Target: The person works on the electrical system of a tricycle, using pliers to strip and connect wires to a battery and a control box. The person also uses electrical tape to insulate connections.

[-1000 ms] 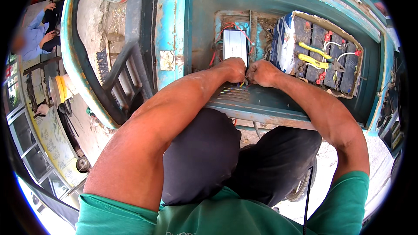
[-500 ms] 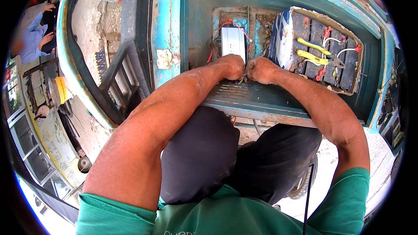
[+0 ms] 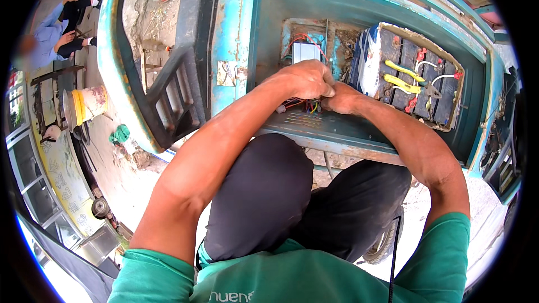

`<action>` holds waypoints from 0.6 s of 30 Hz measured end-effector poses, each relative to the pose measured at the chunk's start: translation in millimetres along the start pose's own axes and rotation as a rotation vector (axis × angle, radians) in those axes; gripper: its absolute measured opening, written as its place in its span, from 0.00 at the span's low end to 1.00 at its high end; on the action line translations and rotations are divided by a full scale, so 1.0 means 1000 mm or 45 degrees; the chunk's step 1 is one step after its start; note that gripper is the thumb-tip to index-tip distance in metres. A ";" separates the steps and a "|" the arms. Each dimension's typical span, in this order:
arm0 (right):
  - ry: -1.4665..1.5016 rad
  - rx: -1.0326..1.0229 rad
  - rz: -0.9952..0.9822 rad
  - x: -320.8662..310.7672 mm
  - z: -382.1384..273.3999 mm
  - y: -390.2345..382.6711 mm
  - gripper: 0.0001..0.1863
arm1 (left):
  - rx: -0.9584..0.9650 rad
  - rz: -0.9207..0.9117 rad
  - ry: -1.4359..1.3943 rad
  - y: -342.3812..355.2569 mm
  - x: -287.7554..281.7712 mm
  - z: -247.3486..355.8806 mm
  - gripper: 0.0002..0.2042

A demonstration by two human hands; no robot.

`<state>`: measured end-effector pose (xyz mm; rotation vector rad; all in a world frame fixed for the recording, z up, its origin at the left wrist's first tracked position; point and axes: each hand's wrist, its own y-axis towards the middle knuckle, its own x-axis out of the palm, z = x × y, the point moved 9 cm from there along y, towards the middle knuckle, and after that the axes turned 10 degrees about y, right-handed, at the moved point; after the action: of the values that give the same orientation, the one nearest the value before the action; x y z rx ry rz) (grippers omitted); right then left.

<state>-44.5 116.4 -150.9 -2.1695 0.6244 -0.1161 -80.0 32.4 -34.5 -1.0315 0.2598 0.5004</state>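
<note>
Both my hands are close together over the open teal metal box, fingers closed and pinched. My left hand (image 3: 312,79) covers the near part of a silver finned box (image 3: 305,52). Just to its right and slightly nearer, my right hand (image 3: 341,99) meets it at the fingertips. Whatever lies between the fingers is too small and hidden to make out. Thin coloured wires (image 3: 310,105) come out below the hands, above a slotted panel. Red wires (image 3: 304,37) loop around the far end of the silver box.
At the right, dark batteries (image 3: 397,67) with white leads sit in a torn carton. Yellow-handled pliers (image 3: 405,80) lie on them. A black plastic seat frame (image 3: 175,89) stands left of the teal box (image 3: 233,39). Buckets (image 3: 90,105) and a seated person (image 3: 53,39) are farther left.
My left hand has moved farther over the silver box, hiding more of it and showing more wires beneath. The right hand stays against its fingertips. The whole view has shifted slightly.
</note>
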 end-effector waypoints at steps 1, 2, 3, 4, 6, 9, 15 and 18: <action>0.047 -0.053 -0.005 0.001 -0.003 0.000 0.19 | 0.048 0.084 -0.069 -0.017 -0.013 0.008 0.21; 0.094 -0.104 -0.010 0.002 -0.002 0.002 0.20 | 0.110 0.223 -0.126 -0.035 -0.027 0.014 0.20; 0.139 -0.158 -0.018 0.003 -0.004 0.002 0.22 | 0.169 0.364 -0.185 -0.058 -0.040 0.019 0.20; 0.143 -0.134 -0.071 0.003 -0.018 -0.007 0.23 | 0.192 0.520 -0.218 -0.087 -0.053 0.023 0.19; 0.222 -0.109 -0.096 0.005 -0.012 -0.006 0.22 | 0.241 0.775 -0.250 -0.149 -0.071 0.036 0.16; 0.306 -0.108 -0.089 0.010 0.003 0.003 0.19 | 0.421 1.093 0.059 -0.241 -0.094 0.060 0.12; 0.292 -0.117 -0.059 0.015 0.006 0.008 0.14 | 0.535 1.917 0.323 -0.395 -0.110 0.020 0.19; 0.386 -0.065 -0.062 0.015 0.012 0.010 0.13 | 0.238 2.128 0.249 -0.367 -0.121 -0.013 0.20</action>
<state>-31.8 112.6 -168.0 -2.2360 0.7508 -0.4661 4.6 -164.2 286.9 -0.4623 1.3426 1.8148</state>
